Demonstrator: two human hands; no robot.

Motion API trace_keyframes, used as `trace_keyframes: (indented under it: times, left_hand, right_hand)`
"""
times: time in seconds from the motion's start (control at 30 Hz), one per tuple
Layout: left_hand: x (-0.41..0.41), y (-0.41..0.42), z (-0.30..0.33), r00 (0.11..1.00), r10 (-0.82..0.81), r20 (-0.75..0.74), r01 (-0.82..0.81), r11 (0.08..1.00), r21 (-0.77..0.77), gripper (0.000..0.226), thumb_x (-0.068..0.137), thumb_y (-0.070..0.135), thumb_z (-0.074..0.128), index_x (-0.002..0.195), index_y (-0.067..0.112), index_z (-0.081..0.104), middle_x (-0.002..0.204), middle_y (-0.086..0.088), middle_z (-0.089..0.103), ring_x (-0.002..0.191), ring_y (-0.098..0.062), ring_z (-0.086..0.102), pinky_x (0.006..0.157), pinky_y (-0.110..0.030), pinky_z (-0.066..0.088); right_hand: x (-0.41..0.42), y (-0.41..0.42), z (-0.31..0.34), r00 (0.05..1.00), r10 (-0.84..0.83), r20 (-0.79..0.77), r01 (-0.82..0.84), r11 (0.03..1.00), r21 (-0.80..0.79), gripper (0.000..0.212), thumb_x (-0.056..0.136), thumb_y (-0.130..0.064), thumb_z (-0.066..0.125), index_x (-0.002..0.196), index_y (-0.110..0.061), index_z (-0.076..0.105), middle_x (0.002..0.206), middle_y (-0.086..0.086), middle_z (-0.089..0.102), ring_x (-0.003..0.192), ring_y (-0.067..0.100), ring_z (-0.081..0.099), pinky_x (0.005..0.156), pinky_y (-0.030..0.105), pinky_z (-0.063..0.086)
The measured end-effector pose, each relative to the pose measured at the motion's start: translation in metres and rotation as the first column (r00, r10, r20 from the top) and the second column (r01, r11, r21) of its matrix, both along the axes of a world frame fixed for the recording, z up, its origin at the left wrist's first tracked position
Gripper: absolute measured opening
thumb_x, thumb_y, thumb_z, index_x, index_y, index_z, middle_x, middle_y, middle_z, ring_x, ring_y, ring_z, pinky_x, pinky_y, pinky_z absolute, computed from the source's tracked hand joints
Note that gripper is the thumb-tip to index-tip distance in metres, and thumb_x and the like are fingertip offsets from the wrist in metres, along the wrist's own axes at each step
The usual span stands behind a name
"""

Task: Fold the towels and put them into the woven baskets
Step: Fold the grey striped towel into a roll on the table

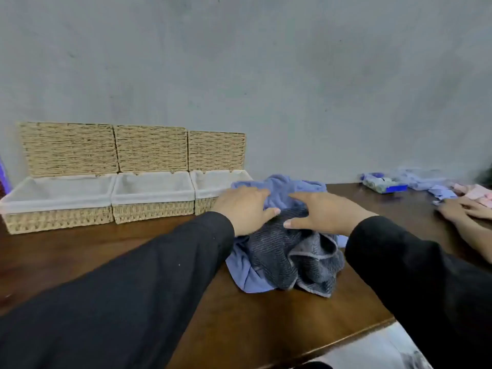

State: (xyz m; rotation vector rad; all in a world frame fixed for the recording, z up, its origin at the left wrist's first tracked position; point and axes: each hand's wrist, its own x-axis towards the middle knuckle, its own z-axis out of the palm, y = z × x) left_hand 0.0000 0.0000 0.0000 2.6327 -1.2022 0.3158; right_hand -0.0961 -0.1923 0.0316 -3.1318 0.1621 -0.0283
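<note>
Resting on a crumpled heap at mid-table [261, 328], head view: left hand [243, 209] and right hand [323, 213] lie spread, fingers straight, gripping nothing. Heap is a blue towel [282, 189] under a dark grey towel [279, 259], just beside the rightmost of three open woven baskets [153, 209]. Judged light, limp, non-slippery; best taken by pinching two corners of one hem.
</note>
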Motion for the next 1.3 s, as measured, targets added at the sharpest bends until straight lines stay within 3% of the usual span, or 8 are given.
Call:
trace_keyframes:
  times: [0.13,0.33,0.5,0.67,0.8,0.9,1.1,1.3]
  left_hand:
    - [-0.019,-0.018,-0.035,0.998,0.063,-0.009,-0.063,0.998,0.032,0.047,0.102,0.058,0.044,0.129,0.02,0.055,0.072,0.001,0.051,0.06,-0.017,0.048,0.052,-0.034,0.036]
    - [-0.009,-0.026,-0.068,0.953,0.142,-0.267,-0.156,0.987,-0.03,0.038,0.102,0.049,0.051,0.114,0.015,0.064,0.091,-0.009,0.066,0.082,-0.031,0.063,0.065,-0.043,0.046]
    - [-0.016,-0.015,-0.046,0.884,-0.057,-0.464,-0.205,0.845,-0.495,0.036,0.108,0.041,0.041,0.13,0.015,0.051,0.103,-0.005,0.064,0.089,-0.025,0.062,0.081,-0.048,0.054]
    - [-0.02,0.035,0.024,0.909,-0.164,-0.382,-0.232,0.563,-0.793,0.03,0.11,0.035,0.038,0.133,0.019,0.049,0.111,0.012,0.061,0.093,0.005,0.06,0.072,-0.016,0.051]
    - [-0.011,0.098,0.072,0.954,-0.046,-0.296,-0.246,0.442,-0.862,0.022,0.108,0.039,0.039,0.117,0.026,0.053,0.113,0.001,0.065,0.102,-0.016,0.065,0.09,-0.051,0.057]
    - [-0.01,0.148,0.092,0.965,0.072,-0.252,-0.259,0.402,-0.878,0.013,0.107,0.039,0.041,0.106,0.04,0.053,0.112,0.007,0.066,0.103,-0.012,0.066,0.092,-0.048,0.057]
    - [0.016,0.234,0.043,0.853,0.342,-0.394,-0.521,0.578,-0.628,0.043,0.099,0.047,0.053,0.137,0.026,0.053,0.129,0.003,0.066,0.112,-0.017,0.064,0.095,-0.04,0.053]
    - [0.024,0.261,-0.059,0.788,0.475,-0.392,-0.598,0.74,-0.307,0.058,0.105,0.043,0.049,0.157,0.032,0.025,0.157,-0.002,0.04,0.136,-0.023,0.045,0.107,-0.036,0.042]
  right_hand:
    - [-0.021,-0.015,-0.033,0.975,-0.193,0.108,0.198,0.979,-0.044,0.085,0.084,-0.078,0.057,0.151,-0.032,0.035,0.138,-0.003,0.059,0.113,0.021,0.062,0.077,0.037,0.052]
    - [-0.019,-0.034,-0.088,0.935,-0.354,0.025,0.31,0.848,0.431,0.047,0.093,-0.043,0.07,0.128,-0.015,0.057,0.107,0.005,0.07,0.092,0.025,0.065,0.076,0.039,0.054]
    - [-0.023,-0.013,-0.074,0.897,-0.365,0.249,0.064,0.665,0.745,0.014,0.101,-0.011,0.054,0.089,-0.004,0.056,0.067,0.012,0.043,0.057,0.024,0.033,0.052,0.028,0.029]
    - [-0.015,0.034,0.007,0.843,-0.305,0.443,-0.25,0.507,0.825,0.016,0.103,-0.015,0.055,0.088,-0.021,0.059,0.072,0.003,0.058,0.068,0.026,0.049,0.058,0.037,0.038]
    - [0.029,0.084,0.055,0.838,-0.228,0.495,-0.417,0.317,0.852,0.016,0.097,-0.009,0.057,0.087,-0.016,0.067,0.086,0.018,0.065,0.077,0.027,0.058,0.068,0.042,0.045]
    - [0.059,0.13,0.079,0.823,-0.141,0.551,-0.519,0.21,0.829,0.016,0.094,-0.009,0.057,0.089,-0.019,0.069,0.09,0.013,0.07,0.082,0.026,0.064,0.07,0.04,0.048]
    - [0.118,0.193,0.03,0.884,0.034,0.466,-0.454,0.301,0.839,0.012,0.099,-0.02,0.063,0.106,-0.029,0.067,0.11,0.004,0.071,0.105,0.029,0.068,0.089,0.048,0.057]
    - [0.13,0.22,-0.097,0.962,0.237,0.135,-0.246,0.546,0.801,0.085,0.093,-0.047,0.069,0.161,-0.027,0.023,0.161,-0.003,0.035,0.144,0.023,0.04,0.109,0.039,0.043]
